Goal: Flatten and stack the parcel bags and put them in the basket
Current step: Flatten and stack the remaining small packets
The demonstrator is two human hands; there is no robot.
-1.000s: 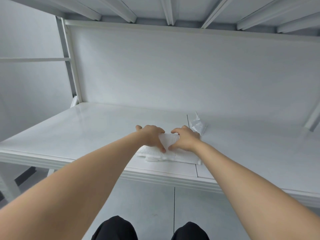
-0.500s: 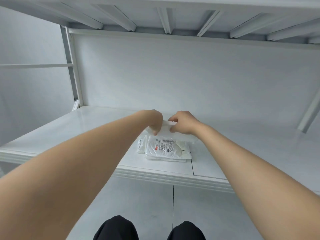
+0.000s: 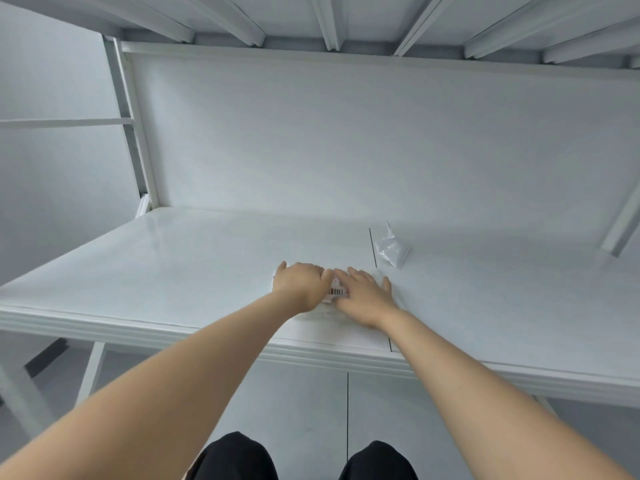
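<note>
A stack of white parcel bags (image 3: 337, 292) lies on the white table near its front edge; a barcode label shows between my hands. My left hand (image 3: 301, 282) lies flat on the left part of the stack, fingers straight. My right hand (image 3: 363, 291) presses flat on the right part, fingers spread. Most of the stack is hidden under both hands. A crumpled clear parcel bag (image 3: 393, 249) sits apart on the table, behind and to the right of my hands. No basket is in view.
The white table (image 3: 173, 271) runs wide to the left and right, with a seam line (image 3: 373, 247) down its middle. A white back panel stands behind it and shelf beams hang overhead. My knees show below the table's front edge.
Half a second ago both hands held a bag raised above the stack. Now that bag lies on the stack and both hands press flat on it.
</note>
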